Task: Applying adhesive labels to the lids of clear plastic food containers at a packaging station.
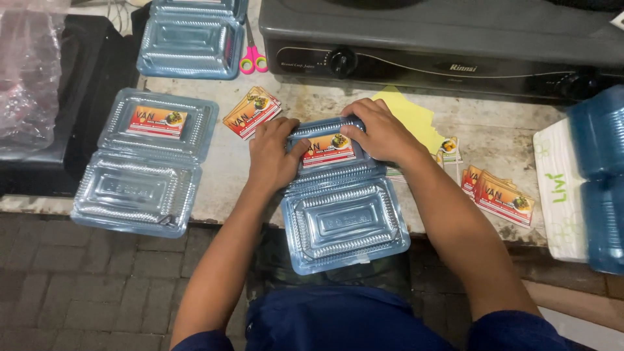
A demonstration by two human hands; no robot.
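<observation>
clear plastic clamshell box (342,208) lies open on the tabletop (494,133) just in front of the stove (442,39); your left hand (273,153) and right hand (380,133) press flat, fingers spread, on the orange label (328,149) on its lid, gripping nothing; labelling looks in hand, next smooth edges down

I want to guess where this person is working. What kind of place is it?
Probably a small home food kitchen. A gas stove stands on the worn counter, clear plastic food boxes lie open, and both hands press a printed label into one.
</observation>
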